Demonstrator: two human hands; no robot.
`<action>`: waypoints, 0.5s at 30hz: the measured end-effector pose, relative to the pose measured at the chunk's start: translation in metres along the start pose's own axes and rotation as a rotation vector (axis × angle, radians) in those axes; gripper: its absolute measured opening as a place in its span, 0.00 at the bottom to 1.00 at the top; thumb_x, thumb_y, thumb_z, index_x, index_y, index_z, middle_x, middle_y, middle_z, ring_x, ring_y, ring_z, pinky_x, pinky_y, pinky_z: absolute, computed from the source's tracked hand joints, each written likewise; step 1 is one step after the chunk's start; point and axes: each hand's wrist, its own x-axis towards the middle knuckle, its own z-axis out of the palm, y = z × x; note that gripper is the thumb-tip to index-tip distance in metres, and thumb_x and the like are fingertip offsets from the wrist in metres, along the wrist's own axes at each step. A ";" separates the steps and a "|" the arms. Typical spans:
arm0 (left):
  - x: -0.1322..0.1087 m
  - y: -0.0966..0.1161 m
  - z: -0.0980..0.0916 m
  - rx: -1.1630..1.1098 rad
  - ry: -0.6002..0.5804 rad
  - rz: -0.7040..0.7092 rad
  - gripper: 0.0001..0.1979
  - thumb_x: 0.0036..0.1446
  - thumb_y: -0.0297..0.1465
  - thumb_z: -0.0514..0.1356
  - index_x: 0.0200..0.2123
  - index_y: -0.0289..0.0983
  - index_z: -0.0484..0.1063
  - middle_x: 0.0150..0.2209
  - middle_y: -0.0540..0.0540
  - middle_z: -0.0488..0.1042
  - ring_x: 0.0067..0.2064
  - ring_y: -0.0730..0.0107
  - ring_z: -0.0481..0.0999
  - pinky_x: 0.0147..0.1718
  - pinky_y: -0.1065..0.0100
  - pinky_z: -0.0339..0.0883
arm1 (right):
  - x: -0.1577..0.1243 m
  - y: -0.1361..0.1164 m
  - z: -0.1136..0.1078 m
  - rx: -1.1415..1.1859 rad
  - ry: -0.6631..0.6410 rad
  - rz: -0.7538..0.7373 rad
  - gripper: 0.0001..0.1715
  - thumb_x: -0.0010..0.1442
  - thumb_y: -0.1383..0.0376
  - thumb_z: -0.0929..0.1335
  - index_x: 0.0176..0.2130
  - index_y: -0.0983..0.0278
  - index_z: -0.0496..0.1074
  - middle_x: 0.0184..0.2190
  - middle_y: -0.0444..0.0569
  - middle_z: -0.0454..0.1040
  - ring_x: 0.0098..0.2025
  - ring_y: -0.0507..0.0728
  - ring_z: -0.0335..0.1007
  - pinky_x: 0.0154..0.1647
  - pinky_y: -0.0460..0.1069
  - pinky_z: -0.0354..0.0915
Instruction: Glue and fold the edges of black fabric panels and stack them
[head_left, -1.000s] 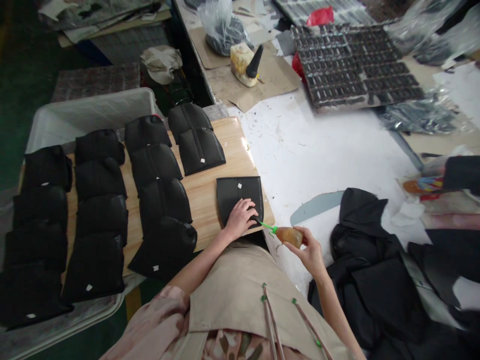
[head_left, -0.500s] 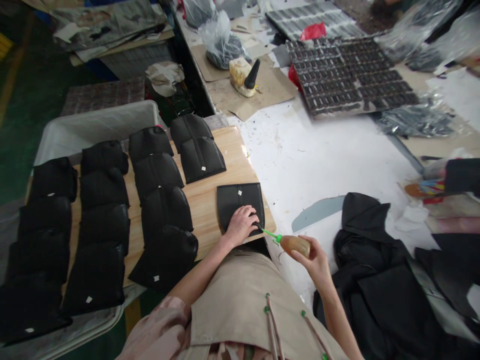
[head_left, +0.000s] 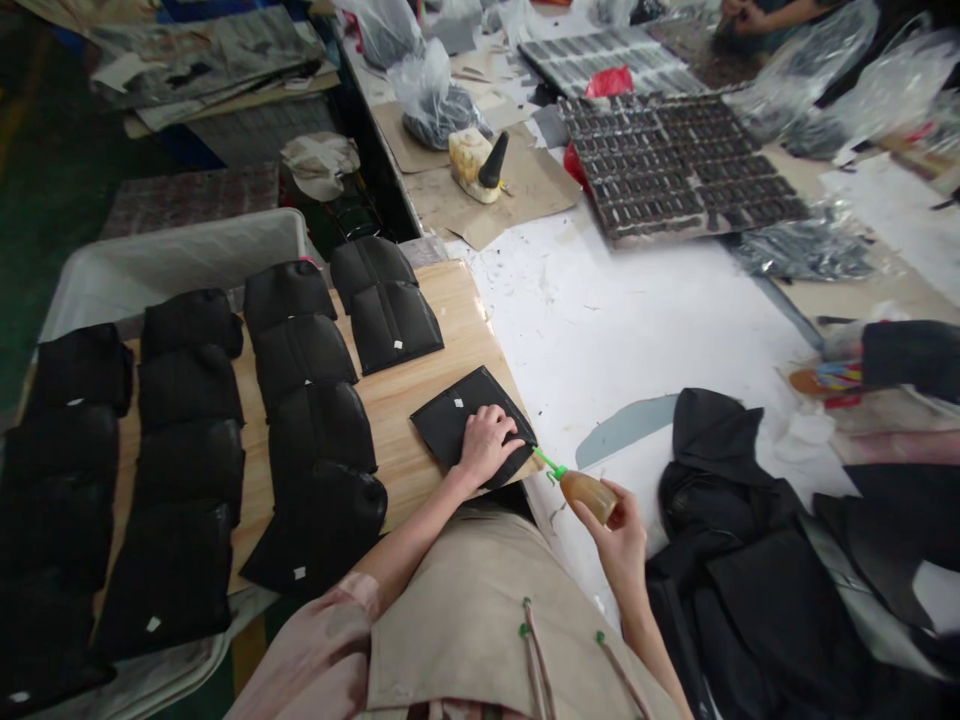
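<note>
Head view: a black panel pinned at the board's near corner, with a bottle nozzle aimed at its edge.
The left grip point(head_left: 487, 440) lies released, with palm and spread fingers pressing flat on the black panel point(head_left: 450, 415), apparently to keep it from sliding on the wooden board point(head_left: 420, 365). The panel sits skewed, its near corner overhanging toward the bottle. The right grip point(head_left: 621, 535) is clenched around the amber bottle point(head_left: 589, 492), tilted so its green nozzle point(head_left: 547, 464) points at that corner. Finished-looking panels point(head_left: 300, 350) lie in overlapping rows to the left, out of the way. A black fabric heap point(head_left: 750, 540) sits on the white surface point(head_left: 637, 310) beside the right arm.
</note>
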 end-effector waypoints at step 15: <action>-0.002 -0.001 -0.001 0.050 -0.006 0.015 0.10 0.55 0.39 0.67 0.36 0.40 0.73 0.42 0.46 0.68 0.45 0.60 0.66 0.41 0.60 0.62 | -0.007 0.001 0.012 -0.228 0.061 -0.226 0.33 0.53 0.48 0.74 0.51 0.63 0.69 0.42 0.52 0.74 0.34 0.58 0.69 0.36 0.53 0.68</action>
